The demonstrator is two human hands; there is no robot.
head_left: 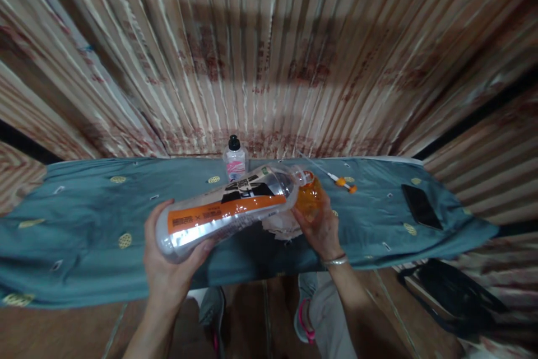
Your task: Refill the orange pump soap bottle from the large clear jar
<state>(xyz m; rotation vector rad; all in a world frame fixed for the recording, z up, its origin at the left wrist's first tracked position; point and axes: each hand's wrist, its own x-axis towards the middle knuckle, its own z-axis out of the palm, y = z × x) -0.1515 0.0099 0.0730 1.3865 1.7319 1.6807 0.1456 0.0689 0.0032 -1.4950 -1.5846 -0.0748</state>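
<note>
A large clear bottle (235,209) with an orange, white and black label lies tilted in the air, its base in my left hand (172,252). The fingers of that hand wrap round the base from below and behind. My right hand (321,230) grips an amber see-through bottle (309,196) near the big bottle's neck. The neck meets the top of the amber bottle; whether liquid passes between them I cannot tell. Below them a crumpled pale tissue (282,225) rests on the cloth. Behind the large bottle stands a small clear bottle (236,162) with a black cap and pink label.
A teal patterned cloth (101,208) covers the table. A pump dispenser top (342,181) with orange parts and a thin tube lies at the back right, and a black phone (421,206) farther right. A black bag (458,292) sits below the table's right end; a curtain (260,56) hangs behind.
</note>
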